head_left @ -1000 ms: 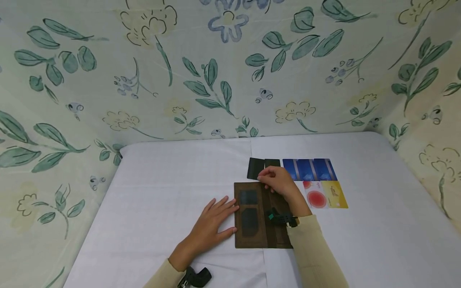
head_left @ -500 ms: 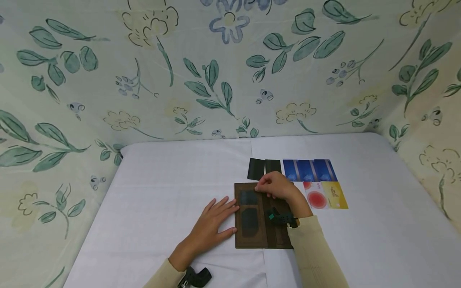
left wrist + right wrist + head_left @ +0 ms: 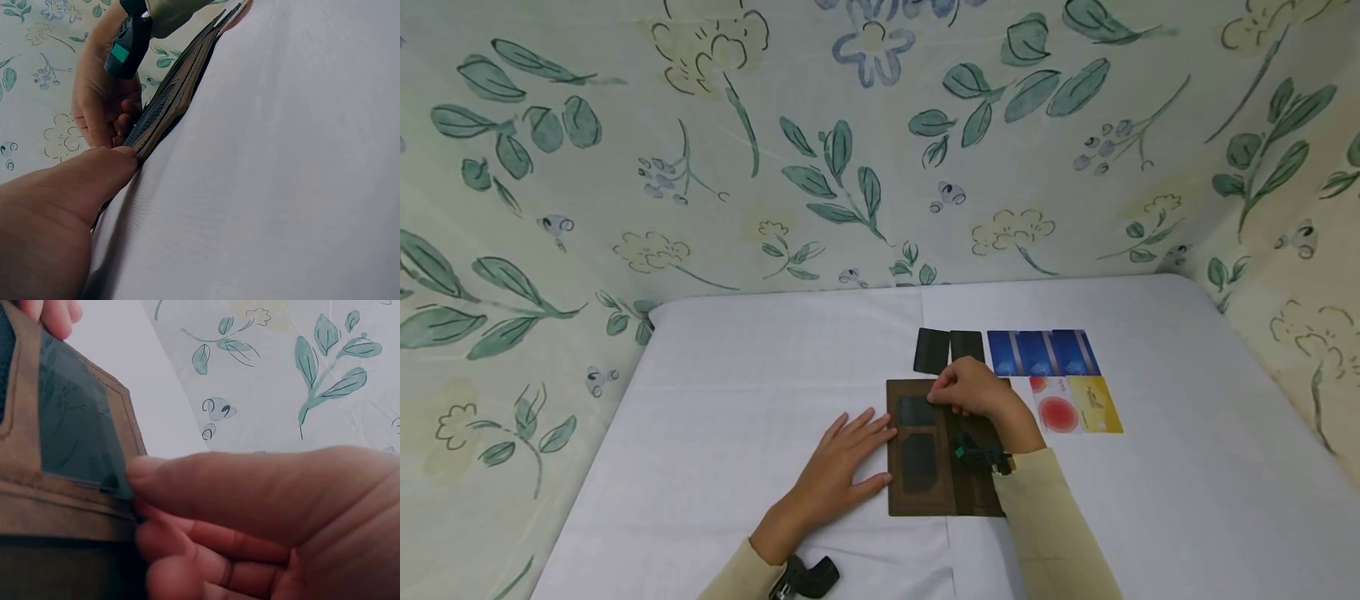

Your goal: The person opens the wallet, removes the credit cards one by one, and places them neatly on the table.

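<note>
Your brown bifold wallet [image 3: 946,471] lies open roughly midway between the side edges of the white-covered table [image 3: 722,358]; the near edge is cut off. Your left hand [image 3: 842,467] has its fingers spread, tips at the wallet's outer edge. Your right hand [image 3: 976,393] pinches the corner of a dark glossy panel [image 3: 81,422], but card or pocket window, can't tell. That hand and forearm hide bits of the wallet plus a black card [image 3: 966,344] towards the far edge.
</note>
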`<state>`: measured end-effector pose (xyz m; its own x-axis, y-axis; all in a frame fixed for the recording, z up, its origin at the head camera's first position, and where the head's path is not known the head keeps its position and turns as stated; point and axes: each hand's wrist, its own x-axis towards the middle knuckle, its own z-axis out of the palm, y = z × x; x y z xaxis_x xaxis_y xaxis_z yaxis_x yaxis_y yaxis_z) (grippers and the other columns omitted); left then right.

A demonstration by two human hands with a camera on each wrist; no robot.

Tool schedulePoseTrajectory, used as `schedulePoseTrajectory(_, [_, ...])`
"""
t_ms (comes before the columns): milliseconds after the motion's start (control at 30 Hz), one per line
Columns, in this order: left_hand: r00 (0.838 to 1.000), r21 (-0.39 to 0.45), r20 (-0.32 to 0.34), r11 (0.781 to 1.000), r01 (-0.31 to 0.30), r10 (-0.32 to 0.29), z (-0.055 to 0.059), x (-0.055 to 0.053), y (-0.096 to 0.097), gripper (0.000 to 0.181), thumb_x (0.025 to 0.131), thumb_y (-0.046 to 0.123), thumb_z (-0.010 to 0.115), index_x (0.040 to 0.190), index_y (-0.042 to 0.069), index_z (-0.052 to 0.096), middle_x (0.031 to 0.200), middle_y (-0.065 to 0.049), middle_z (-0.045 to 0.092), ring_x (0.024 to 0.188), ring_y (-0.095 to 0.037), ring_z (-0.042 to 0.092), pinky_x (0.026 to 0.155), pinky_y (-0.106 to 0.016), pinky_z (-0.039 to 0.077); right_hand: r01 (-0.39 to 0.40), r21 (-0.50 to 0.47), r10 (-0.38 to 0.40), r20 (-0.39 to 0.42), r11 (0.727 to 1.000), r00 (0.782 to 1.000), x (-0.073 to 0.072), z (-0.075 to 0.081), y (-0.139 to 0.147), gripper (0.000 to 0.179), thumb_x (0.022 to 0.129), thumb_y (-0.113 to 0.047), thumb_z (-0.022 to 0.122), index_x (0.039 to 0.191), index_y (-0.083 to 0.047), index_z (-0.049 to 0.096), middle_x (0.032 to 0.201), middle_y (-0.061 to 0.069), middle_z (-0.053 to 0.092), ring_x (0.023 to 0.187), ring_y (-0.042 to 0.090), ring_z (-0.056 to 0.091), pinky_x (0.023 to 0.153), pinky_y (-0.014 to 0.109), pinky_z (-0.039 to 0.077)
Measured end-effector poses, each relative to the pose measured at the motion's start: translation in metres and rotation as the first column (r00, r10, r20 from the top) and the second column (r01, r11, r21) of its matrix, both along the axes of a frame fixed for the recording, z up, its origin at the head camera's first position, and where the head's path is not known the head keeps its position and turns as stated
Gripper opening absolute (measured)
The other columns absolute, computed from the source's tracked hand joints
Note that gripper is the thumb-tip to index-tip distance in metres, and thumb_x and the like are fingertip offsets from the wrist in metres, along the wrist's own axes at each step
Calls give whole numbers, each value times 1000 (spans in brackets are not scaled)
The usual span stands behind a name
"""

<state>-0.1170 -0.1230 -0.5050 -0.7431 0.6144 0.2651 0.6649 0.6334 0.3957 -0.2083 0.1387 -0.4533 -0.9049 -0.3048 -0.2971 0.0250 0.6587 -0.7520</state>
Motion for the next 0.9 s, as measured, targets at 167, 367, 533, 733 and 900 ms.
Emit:
schedulePoseTrajectory(167, [1000, 14, 4, 1000, -3, 3, -1, 0, -1, 60, 91, 44, 63, 142, 16, 50, 151, 1, 40, 142, -23, 30, 114, -55, 19, 11, 17, -11, 0, 1000, 1000, 1, 1, -3, 13, 84, -21, 75, 82, -9, 73, 65, 3, 60, 53, 15, 54, 49, 28, 48])
schedulePoseTrajectory(367, [1000, 21, -24, 1000, 3, -2, -2, 1, -2, 59, 91, 45, 63, 142, 16, 50, 151, 0, 41, 141, -25, 32, 112, -56, 21, 31, 15, -31, -11, 999, 999, 2, 1, -6, 14, 83, -21, 77, 80, -8, 71, 65, 3, 59, 53, 15, 54, 49, 28, 47])
schedulePoseTrajectory(533, [1000, 18, -27, 1000, 5, -4, -2, 0, -2, 59, 92, 46, 62, 142, 17, 49, 151, 0, 40, 142, -24, 31, 112, -56, 21, 33, 11, -33, -13, 999, 999, 3, 1, -7, 15, 83, -19, 76, 80, -7, 68, 67, 4, 59, 54, 16, 54, 51, 28, 48])
schedulePoseTrajectory(733, [1000, 7, -22, 1000, 2, -2, -2, 0, -1, 59, 92, 46, 61, 142, 17, 49, 151, 1, 40, 142, -23, 30, 113, -55, 20, 72, 59, -70, -35, 996, 997, 3, 1, -10, 19, 84, -24, 75, 78, -8, 66, 64, 4, 59, 52, 15, 56, 51, 27, 49])
schedulePoseTrajectory(900, [1000, -1, -22, 1000, 3, -3, -2, 0, -1, 59, 92, 47, 61, 142, 17, 49, 151, 1, 40, 143, -22, 29, 113, -55, 20, 101, 135, -96, -44, 986, 994, 3, 0, -13, 23, 86, -29, 72, 76, -8, 69, 59, 4, 59, 50, 15, 57, 49, 27, 47])
